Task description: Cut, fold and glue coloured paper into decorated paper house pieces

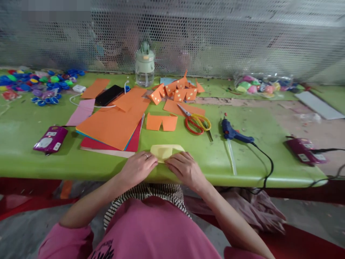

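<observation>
Pinching the near edge of a small yellow paper (161,148), the left hand (139,165) has its fingers curled and drawn close together at the left corner, a ring (146,155) on one of them. The right hand (185,169) grips the same edge farther right, its fingers bent and closed down on the fold — where the thumbs sit is hard to make out. Between and beyond the fingertips the paper lies near the front edge of the green table (199,158). Just past it stands a notched orange cutout (161,123), with the open scissors (196,124) to its right. A stack of orange sheets (113,126) lies near the left hand; a blue glue gun (234,133) rests well apart from the right.
</observation>
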`<action>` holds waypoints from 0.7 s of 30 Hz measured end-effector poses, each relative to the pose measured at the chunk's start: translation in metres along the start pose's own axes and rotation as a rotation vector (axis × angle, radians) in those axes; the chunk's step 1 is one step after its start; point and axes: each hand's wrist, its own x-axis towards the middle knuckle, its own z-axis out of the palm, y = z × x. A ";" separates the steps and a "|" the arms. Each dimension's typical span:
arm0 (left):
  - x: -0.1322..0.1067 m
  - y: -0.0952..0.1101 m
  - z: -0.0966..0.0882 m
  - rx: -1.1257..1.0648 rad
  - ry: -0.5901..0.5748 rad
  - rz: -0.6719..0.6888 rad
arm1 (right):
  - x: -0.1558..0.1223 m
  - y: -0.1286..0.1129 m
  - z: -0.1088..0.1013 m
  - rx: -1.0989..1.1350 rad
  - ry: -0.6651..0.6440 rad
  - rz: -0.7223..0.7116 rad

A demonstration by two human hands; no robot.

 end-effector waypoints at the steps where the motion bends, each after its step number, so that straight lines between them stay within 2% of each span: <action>1: -0.001 0.000 0.001 0.001 -0.013 0.009 | 0.001 0.000 0.000 0.006 -0.003 -0.009; 12: -0.002 -0.007 0.004 0.040 -0.041 0.064 | 0.004 -0.001 0.011 0.133 0.069 -0.006; 17: -0.003 -0.005 0.004 0.066 0.024 0.068 | 0.004 0.000 0.013 0.131 0.081 -0.018; 21: -0.003 -0.005 0.002 0.053 -0.024 0.072 | 0.004 0.001 0.013 0.150 0.086 -0.024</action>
